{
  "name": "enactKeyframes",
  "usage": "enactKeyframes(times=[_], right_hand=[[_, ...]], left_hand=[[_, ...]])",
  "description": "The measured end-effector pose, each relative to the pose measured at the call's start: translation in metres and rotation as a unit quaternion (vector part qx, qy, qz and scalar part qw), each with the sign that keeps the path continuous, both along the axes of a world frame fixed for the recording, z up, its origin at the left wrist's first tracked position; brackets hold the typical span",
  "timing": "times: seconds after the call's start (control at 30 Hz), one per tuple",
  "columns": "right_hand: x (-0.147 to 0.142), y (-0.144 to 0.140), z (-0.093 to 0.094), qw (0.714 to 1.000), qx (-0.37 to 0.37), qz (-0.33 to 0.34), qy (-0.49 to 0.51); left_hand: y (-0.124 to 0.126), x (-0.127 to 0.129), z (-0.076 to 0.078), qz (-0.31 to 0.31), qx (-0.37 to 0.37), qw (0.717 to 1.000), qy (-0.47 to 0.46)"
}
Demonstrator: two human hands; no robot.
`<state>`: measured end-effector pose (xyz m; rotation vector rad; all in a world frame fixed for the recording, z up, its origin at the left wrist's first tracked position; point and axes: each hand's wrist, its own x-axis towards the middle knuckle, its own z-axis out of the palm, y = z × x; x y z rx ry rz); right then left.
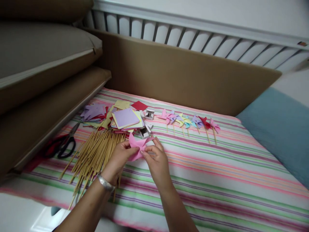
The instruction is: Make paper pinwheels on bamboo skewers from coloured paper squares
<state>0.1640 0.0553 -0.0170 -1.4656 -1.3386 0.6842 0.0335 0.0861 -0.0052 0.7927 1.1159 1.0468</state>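
Observation:
Between my two hands is a pink paper pinwheel, its corners folded in toward the centre. My left hand pinches its left side, the thumb lying across the paper. With thumb and fingers my right hand grips the right side near the middle. Whether a pin sits at the centre is too small to tell. Beside and partly behind my left hand lies a heap of thin wooden sticks. Just beyond the hands are a stack of coloured square papers and small open white boxes.
Finished pinwheels on sticks lie in a row at the back right. Cut paper pieces and black-handled scissors lie to the left. Brown cushions rise at the left, and a brown panel stands behind the striped cloth.

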Motion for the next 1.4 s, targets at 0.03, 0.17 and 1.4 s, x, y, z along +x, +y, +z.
enactKeyframes(times=[0.03,0.17,1.4], right_hand=[[0.000,0.000,0.000,1.000,-0.002,-0.006,-0.004],[0.000,0.001,0.001,1.000,-0.012,-0.010,-0.004],[0.018,0.004,0.022,0.963,-0.149,0.021,0.226]], left_hand=[[0.000,0.000,-0.001,-0.004,0.004,1.000,-0.001],[-0.001,0.000,-0.003,-0.022,0.007,0.999,-0.022],[0.000,-0.010,0.000,-0.073,-0.048,0.996,-0.023]])
